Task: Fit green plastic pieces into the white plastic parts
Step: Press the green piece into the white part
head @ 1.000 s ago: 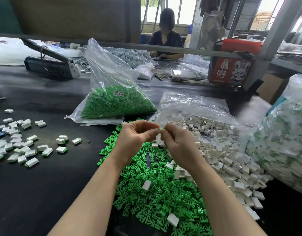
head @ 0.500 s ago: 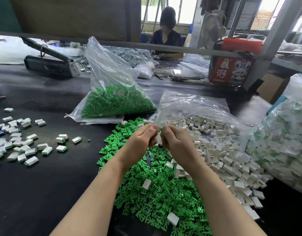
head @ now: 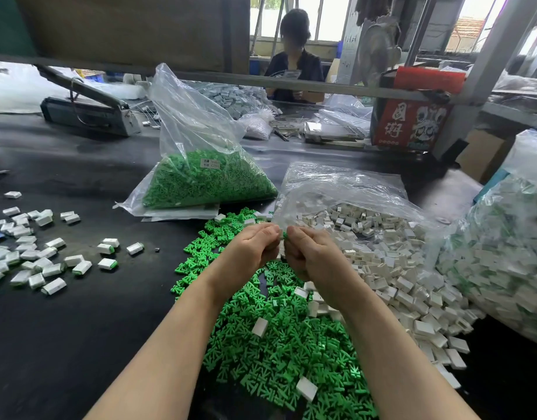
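Since a moment ago the left hand has been closed further against the right hand, so a pressing-in appears under way. A green piece is pinched between the curled fingertips of both hands above the green pile; the white part is probably hidden inside the fingers. Finished units lie far left.

Curled my left hand in tighter since a second ago, fingers folded down now instead of pinching out. Both hands drifted a bit higher, right hand still pressed against it around the green piece.
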Motion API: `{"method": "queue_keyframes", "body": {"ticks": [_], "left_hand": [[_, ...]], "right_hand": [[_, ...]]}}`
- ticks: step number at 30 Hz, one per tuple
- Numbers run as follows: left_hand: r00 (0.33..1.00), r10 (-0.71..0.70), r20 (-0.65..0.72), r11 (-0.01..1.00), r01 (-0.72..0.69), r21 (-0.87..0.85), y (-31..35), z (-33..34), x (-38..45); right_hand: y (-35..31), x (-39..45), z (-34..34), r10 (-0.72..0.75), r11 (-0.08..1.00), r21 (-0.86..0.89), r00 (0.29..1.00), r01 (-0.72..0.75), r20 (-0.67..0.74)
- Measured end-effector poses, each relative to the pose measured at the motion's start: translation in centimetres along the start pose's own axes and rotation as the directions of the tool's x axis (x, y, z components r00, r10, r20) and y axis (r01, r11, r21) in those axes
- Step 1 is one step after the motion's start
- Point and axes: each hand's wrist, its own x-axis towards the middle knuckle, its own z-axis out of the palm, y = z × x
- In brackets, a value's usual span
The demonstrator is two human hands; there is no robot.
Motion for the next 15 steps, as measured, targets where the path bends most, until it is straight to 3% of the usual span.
{"method": "queue_keyframes", "body": {"ticks": [7,15], "left_hand": [[0.999,-0.042,0.034,0.999,0.042,0.006,0.1,0.3,-0.1],[0.997,0.033,-0.076,0.997,-0.029,0.065,-0.9,1.5,0.5]], "right_hand": [[-0.1,-0.2,0.1,0.018,1.0,-0.001,1.0,-0.018,0.005],[0.3,0.4,0.6,-0.107,0.96,-0.273,0.983,0.063,-0.148]]}}
